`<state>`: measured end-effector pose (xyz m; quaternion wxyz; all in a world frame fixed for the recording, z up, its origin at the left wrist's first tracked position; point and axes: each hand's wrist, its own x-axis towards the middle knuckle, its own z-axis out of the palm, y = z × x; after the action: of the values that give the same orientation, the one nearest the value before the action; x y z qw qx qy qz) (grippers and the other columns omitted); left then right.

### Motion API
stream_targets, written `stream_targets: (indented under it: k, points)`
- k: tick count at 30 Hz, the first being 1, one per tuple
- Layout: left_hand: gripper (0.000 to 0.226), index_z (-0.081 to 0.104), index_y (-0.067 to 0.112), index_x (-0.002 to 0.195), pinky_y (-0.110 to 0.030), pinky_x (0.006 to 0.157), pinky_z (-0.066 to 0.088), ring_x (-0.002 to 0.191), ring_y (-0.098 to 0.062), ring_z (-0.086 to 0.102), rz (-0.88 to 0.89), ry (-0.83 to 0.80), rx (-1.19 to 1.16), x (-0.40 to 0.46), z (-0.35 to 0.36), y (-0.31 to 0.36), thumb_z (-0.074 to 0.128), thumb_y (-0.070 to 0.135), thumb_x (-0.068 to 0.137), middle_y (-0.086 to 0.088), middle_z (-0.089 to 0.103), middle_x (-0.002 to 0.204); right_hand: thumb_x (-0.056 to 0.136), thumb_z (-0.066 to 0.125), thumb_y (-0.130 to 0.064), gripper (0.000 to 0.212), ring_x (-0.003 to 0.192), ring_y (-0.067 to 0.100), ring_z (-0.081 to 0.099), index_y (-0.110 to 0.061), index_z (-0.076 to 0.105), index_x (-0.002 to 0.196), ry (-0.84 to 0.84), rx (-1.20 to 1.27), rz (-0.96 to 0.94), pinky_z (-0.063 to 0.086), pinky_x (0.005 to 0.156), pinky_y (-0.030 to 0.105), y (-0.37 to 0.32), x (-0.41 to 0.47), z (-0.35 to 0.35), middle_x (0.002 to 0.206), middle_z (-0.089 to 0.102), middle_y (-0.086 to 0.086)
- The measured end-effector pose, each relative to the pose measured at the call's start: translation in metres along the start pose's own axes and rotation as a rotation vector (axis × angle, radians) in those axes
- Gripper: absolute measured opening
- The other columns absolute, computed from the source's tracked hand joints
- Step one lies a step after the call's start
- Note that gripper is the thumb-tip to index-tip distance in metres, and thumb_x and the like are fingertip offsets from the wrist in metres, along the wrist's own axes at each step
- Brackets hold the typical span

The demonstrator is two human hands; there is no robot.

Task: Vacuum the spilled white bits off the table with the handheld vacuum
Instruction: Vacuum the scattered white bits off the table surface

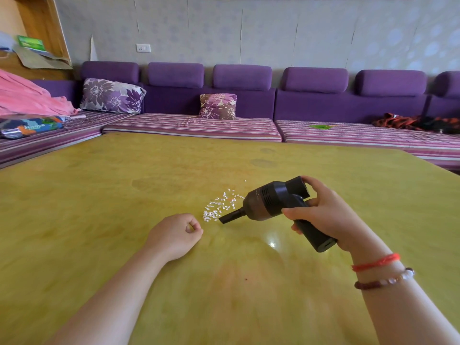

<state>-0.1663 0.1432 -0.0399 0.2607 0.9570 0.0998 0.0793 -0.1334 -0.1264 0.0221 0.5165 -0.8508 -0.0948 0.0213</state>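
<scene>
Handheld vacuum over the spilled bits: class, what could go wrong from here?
1. The black handheld vacuum in the right hand has its nozzle at the near edge of the small white paper bits; a fast sweep might scatter them across the yellow table.
2. The left hand, resting curled beside the pile, could brush bits away.

You're in a home living room. Landmark: the purple sectional sofa point(249, 105) wrapping the far side of your yellow-green table point(99, 220). On it sit floral cushions point(112, 95) and a pink blanket point(27, 98) at its left end. Behind it: peeling patterned wallpaper point(323, 33) with a wall switch point(143, 48).
</scene>
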Motion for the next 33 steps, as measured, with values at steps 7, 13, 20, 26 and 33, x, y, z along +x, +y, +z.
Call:
stream_targets:
  k: [7, 13, 20, 26, 33]
  points:
    - [0.017, 0.053, 0.033, 0.069, -0.023, 0.050, 0.032, 0.056, -0.003, 0.047, 0.002, 0.002, 0.014, -0.001, 0.000, 0.002, 0.054, 0.033, 0.086, 0.013, 0.053, 0.061, 0.073, 0.073, -0.010, 0.071, 0.051, 0.016, 0.069, -0.033, 0.037, 0.130, 0.035, 0.010, 0.016, 0.051, 0.043, 0.022, 0.002, 0.002, -0.002, 0.081, 0.071, 0.008]
    - [0.017, 0.053, 0.034, 0.069, -0.024, 0.049, 0.031, 0.056, -0.004, 0.047, 0.000, 0.000, 0.012, -0.001, -0.001, 0.001, 0.054, 0.033, 0.086, 0.012, 0.053, 0.062, 0.074, 0.073, -0.010, 0.067, 0.054, 0.019, 0.069, -0.031, 0.039, 0.127, 0.125, 0.056, 0.051, 0.055, 0.049, 0.030, 0.006, 0.005, -0.009, 0.084, 0.069, 0.008]
    - [0.020, 0.051, 0.035, 0.067, -0.024, 0.049, 0.030, 0.055, -0.004, 0.047, 0.003, 0.008, 0.009, -0.001, -0.001, 0.001, 0.055, 0.033, 0.086, 0.011, 0.054, 0.061, 0.075, 0.072, -0.009, 0.070, 0.060, 0.022, 0.067, -0.027, 0.036, 0.132, 0.193, 0.076, 0.103, 0.052, 0.046, 0.028, 0.012, 0.008, -0.017, 0.105, 0.064, 0.011]
    - [0.020, 0.051, 0.034, 0.067, -0.023, 0.049, 0.029, 0.055, -0.003, 0.046, 0.008, 0.015, 0.026, -0.001, -0.001, 0.002, 0.055, 0.034, 0.086, 0.012, 0.054, 0.061, 0.076, 0.070, -0.007, 0.071, 0.059, 0.020, 0.066, -0.023, 0.035, 0.134, 0.271, 0.046, 0.100, 0.051, 0.049, 0.029, 0.018, 0.011, -0.020, 0.121, 0.058, 0.013]
    - [0.019, 0.052, 0.034, 0.067, -0.024, 0.049, 0.029, 0.054, -0.004, 0.046, 0.018, 0.012, 0.013, -0.001, 0.000, 0.001, 0.056, 0.032, 0.086, 0.011, 0.054, 0.060, 0.073, 0.073, -0.016, 0.082, 0.090, 0.035, 0.064, -0.026, 0.027, 0.139, 0.316, -0.033, 0.103, 0.054, 0.081, 0.051, 0.022, 0.016, -0.014, 0.121, 0.059, 0.015]
